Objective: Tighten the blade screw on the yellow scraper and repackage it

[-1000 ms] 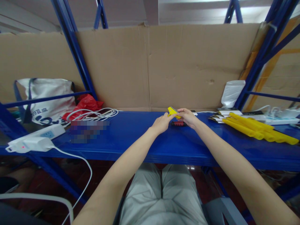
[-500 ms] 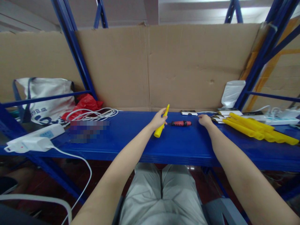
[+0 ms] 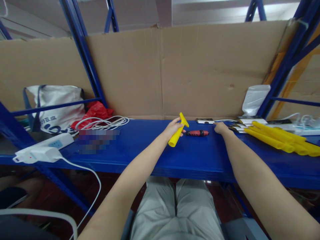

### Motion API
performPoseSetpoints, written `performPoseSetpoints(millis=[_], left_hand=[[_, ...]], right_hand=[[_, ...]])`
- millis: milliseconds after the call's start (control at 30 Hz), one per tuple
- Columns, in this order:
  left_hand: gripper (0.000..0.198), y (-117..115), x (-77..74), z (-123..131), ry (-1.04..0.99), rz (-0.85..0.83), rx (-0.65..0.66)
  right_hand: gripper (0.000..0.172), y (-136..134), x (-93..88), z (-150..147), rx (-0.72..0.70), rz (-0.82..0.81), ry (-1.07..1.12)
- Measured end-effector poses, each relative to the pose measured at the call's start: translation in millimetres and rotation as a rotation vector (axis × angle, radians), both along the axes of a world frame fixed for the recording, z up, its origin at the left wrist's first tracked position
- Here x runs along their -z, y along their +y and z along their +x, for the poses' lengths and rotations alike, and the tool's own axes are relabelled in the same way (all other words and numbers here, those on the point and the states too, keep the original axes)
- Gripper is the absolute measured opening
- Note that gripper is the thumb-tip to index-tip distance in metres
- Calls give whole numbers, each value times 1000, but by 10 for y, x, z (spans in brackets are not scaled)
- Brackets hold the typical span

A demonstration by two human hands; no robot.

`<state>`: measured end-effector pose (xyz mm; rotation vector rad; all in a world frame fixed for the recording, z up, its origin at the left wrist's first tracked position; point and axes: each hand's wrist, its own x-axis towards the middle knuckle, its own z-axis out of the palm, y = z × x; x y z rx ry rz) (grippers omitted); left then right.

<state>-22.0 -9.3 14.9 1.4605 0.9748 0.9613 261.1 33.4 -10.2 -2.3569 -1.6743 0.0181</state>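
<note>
My left hand is closed round a yellow T-shaped plastic handle, its wide hollow end tilted down towards me and its crosspiece up past my fingers. Just right of that hand a red-and-black screwdriver lies on the blue shelf top. My right hand rests at the back of the shelf with curled fingers, beside small black-and-white packets. What its fingertips hold, if anything, is hidden. To its right lies a pile of similar yellow handles.
A cardboard panel closes the back between blue posts. On the left are a white power strip, coiled white cable, red plastic bag and cloth bag. A clear plastic bag stands at back right.
The yellow handle has turned in my left hand, so its crosspiece now shows. My right hand stays by the packets, its fingers still curled. The whole view has shifted slightly.
</note>
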Motion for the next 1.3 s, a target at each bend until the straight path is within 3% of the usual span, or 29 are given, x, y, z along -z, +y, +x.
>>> performPoseSetpoints(millis=[167,367,533,867,1300], left_hand=[[57,-52,-45,13,-31,-50,1],[61,-121,-81,25,-152,-135,-1],[62,-166,-110,26,-188,-169,-2],[61,-265,-168,34,-184,-180,-9],[64,-150,-96,59,-196,-227,-2]], right_hand=[[51,-55,-1,-71,-5,-35,-65],[57,-64,79,1,5,73,-102],[57,-2,110,58,24,10,-58],[54,-118,14,-53,-23,-40,-82],[38,-74,-59,-113,-158,28,-225]])
